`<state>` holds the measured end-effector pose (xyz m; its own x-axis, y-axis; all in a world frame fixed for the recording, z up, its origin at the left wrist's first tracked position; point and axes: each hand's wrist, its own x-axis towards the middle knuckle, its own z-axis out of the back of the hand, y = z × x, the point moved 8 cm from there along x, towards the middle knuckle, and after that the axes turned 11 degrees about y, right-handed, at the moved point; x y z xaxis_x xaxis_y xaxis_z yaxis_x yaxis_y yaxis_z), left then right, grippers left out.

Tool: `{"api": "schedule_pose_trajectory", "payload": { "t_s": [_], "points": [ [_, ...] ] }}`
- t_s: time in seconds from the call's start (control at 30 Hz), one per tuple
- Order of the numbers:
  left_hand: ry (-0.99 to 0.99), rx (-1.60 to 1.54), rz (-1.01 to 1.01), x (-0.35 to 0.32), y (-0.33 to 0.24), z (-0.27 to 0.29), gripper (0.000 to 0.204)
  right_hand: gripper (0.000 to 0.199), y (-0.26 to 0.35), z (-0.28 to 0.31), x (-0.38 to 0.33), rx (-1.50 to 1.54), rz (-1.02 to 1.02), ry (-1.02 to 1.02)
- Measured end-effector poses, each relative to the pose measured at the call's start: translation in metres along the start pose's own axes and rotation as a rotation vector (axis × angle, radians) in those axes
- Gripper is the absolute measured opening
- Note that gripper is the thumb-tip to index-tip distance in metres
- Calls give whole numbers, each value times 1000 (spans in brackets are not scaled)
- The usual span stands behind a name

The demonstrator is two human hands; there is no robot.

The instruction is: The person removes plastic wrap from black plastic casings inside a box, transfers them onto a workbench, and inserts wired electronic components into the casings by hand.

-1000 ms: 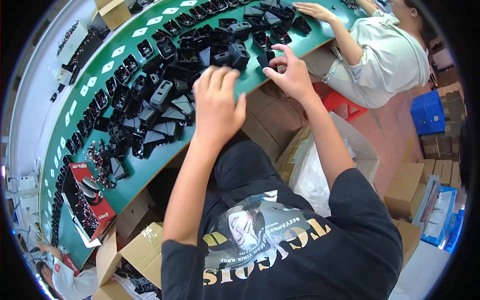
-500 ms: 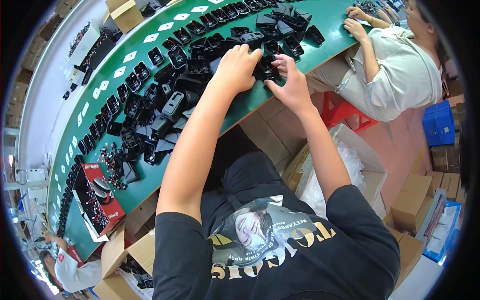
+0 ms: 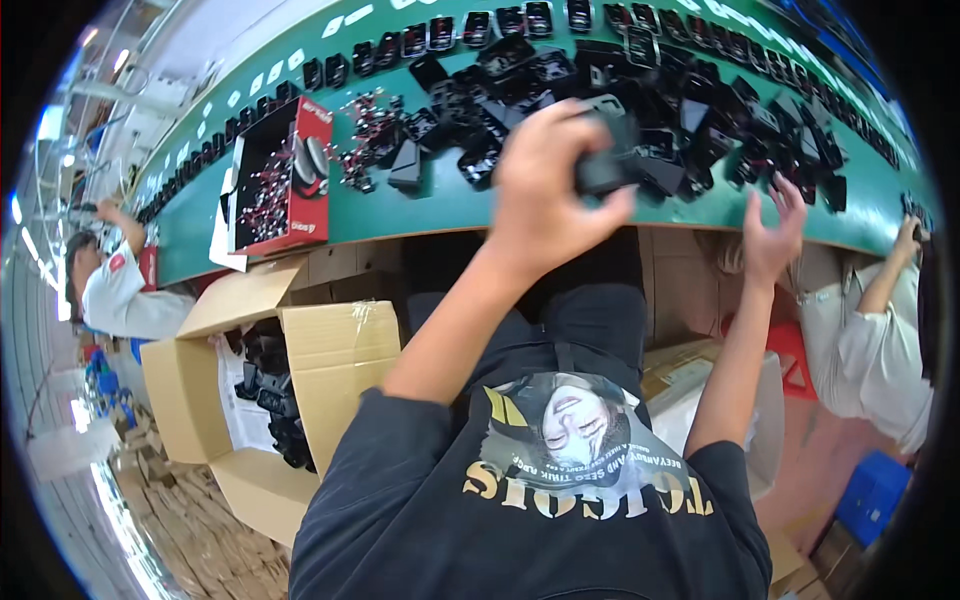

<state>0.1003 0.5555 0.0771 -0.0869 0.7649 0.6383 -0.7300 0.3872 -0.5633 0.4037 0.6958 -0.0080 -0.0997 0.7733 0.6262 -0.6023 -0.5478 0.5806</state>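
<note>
My left hand (image 3: 545,185) is raised over the near edge of the bench, its fingers closed round a black plastic housing (image 3: 607,160) blurred by motion. Farther right, my right hand (image 3: 774,232) is empty, its fingers apart at the bench edge. Just beyond it lie open black casings (image 3: 752,160) with red wires inside. A heap of black plastic housings (image 3: 500,115) covers the middle of the green bench (image 3: 385,212), partly hidden behind my left hand.
A red box (image 3: 312,205) of small wired parts stands on the bench, beside loose wired parts (image 3: 368,140). Casings line the far side. Below left, an open carton (image 3: 345,350) holds black parts. Co-workers sit at the far left (image 3: 130,285) and right (image 3: 870,345).
The view has swung left. My left hand has lifted off the bench with a black housing in it. My right hand has moved apart from the left and holds nothing.
</note>
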Motion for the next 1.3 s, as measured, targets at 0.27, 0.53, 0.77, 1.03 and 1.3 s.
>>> {"api": "schedule_pose_trajectory", "payload": {
  "t_s": [0.27,0.53,0.77,1.03,1.3],
  "points": [
    [-181,276,357,-115,98,76,46,20,226,-99,-65,455,465,485],
    [-411,240,222,-120,108,81,46,13,357,-181,-40,475,690,727],
    [-335,289,274,-127,119,59,61,7,433,-301,-70,-259,962,991],
    [-296,235,375,-122,118,60,63,6,418,-285,-43,-194,744,1108],
    [-442,-85,234,-124,110,91,57,7,354,-211,-13,560,252,1151]
  ]
}}
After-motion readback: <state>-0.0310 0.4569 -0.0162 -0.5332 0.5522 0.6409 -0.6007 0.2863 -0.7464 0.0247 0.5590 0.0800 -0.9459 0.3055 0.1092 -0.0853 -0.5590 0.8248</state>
